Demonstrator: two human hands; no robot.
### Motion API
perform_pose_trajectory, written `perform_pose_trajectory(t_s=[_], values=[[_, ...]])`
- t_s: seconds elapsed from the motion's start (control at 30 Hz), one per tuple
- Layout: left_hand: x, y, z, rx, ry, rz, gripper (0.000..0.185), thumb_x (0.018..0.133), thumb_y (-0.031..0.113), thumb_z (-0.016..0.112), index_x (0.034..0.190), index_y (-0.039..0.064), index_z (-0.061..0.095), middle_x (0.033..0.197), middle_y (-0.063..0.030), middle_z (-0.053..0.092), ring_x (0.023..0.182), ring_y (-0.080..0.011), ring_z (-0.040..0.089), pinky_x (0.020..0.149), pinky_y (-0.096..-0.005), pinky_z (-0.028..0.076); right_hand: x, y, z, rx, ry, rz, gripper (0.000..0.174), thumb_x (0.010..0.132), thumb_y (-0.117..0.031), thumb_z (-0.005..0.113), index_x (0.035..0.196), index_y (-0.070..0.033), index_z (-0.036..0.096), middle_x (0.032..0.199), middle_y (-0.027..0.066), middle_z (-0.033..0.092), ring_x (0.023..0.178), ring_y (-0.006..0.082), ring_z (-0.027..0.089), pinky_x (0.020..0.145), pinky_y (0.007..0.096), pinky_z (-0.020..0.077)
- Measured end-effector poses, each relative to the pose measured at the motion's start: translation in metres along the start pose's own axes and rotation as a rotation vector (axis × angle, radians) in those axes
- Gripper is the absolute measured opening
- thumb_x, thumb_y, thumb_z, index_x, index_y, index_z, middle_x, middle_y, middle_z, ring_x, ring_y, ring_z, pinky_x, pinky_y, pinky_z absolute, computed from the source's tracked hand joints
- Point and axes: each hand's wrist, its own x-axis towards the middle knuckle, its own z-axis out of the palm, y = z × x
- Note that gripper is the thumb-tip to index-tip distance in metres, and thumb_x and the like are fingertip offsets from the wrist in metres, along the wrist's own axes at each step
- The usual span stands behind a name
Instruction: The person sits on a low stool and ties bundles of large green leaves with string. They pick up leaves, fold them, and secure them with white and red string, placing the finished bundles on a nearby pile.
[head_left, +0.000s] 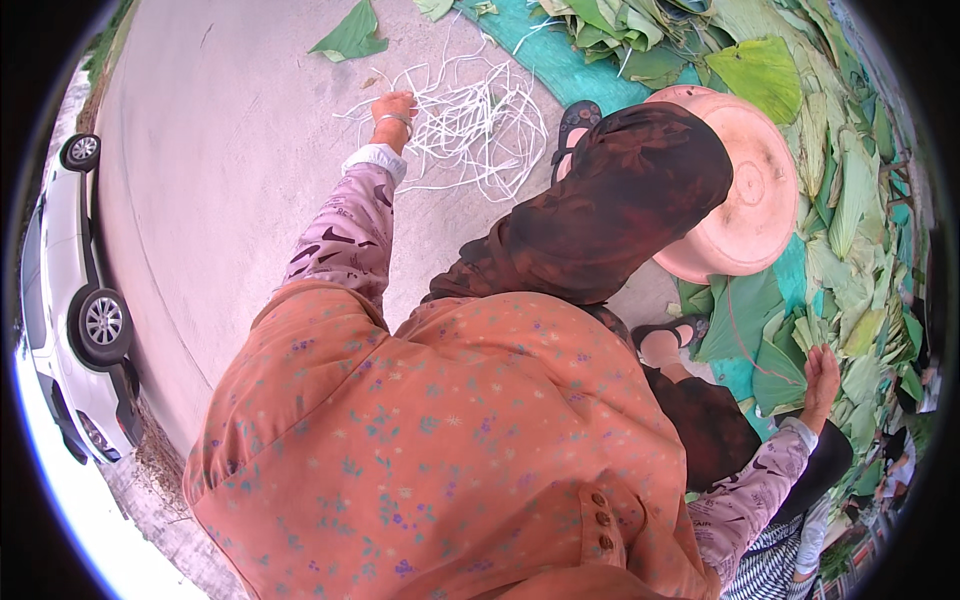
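Observation:
My left hand (393, 116), with a bangle at the wrist, reaches down to the near-left edge of a tangle of white plastic strips (480, 124) on the concrete. Its fingers are curled, and whether they grip a strip is not clear. Out to the right, my right hand (821, 379) is held with its fingers extended and nothing visible in it. Below or beside it are large green leaves (776, 371), which look like lotus leaves. A thin pink string (739, 334) lies across some of these leaves.
An upturned pink plastic basin (742, 187) stands beside my bent knee. Heaped leaves (847, 202) cover much of a teal tarp (517, 37). One loose leaf (352, 34) lies on the concrete (202, 150). A white car (71, 300) is parked at left. Other people (896, 465) are at far right.

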Motion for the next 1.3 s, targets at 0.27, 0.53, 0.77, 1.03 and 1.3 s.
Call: perform_pose_trajectory(t_s=[0.27,0.53,0.77,1.03,1.3], values=[[0.014,-0.133,0.041,0.448,-0.078,0.101,0.019,0.073,0.020,0.063,0.083,0.005,0.069,0.075,-0.0115,0.067,0.071,-0.0228,0.066,0.067,-0.0330,0.051,0.008,-0.005,0.017,-0.035,-0.046,0.017,0.035,0.091,-0.023,0.054,0.119,-0.003,0.053,0.104,0.0084,0.063,0.086,0.0129,0.063,0.069,0.0225,0.0514],[-0.008,-0.104,0.094,0.641,-0.101,0.229,0.018,0.072,0.023,0.065,0.083,0.010,0.070,0.087,-0.0119,0.067,0.085,-0.0279,0.063,0.078,-0.0338,0.049,-0.011,-0.023,0.052,-0.169,-0.032,0.014,0.037,0.088,-0.025,0.058,0.117,-0.003,0.054,0.099,0.0075,0.064,0.084,0.0124,0.063,0.066,0.0209,0.0513],[-0.005,-0.095,0.137,0.886,-0.054,0.239,0.023,0.073,0.026,0.064,0.090,0.012,0.069,0.092,-0.0115,0.066,0.089,-0.0289,0.063,0.080,-0.0376,0.048,-0.014,-0.022,0.057,-0.200,-0.007,0.070,0.037,0.089,-0.027,0.058,0.116,-0.003,0.055,0.099,0.0071,0.064,0.083,0.0125,0.062,0.068,0.0219,0.0494],[0.019,-0.104,0.137,0.903,-0.078,0.166,0.021,0.080,0.024,0.055,0.088,0.013,0.070,0.096,-0.0120,0.066,0.092,-0.0301,0.063,0.080,-0.0381,0.050,-0.015,-0.027,0.066,-0.216,-0.006,0.070,0.036,0.090,-0.027,0.056,0.117,-0.003,0.054,0.097,0.0056,0.063,0.082,0.0111,0.060,0.067,0.0220,0.0483],[-0.004,-0.023,0.072,-0.261,-0.394,-0.004,0.010,0.079,0.009,0.060,0.087,0.003,0.061,0.079,-0.0079,0.065,0.071,-0.0167,0.060,0.066,-0.0296,0.047,-0.027,-0.044,0.079,-0.190,-0.033,0.013,0.034,0.089,-0.026,0.057,0.115,-0.004,0.055,0.095,0.0039,0.063,0.080,0.0086,0.060,0.065,0.0204,0.0474]])
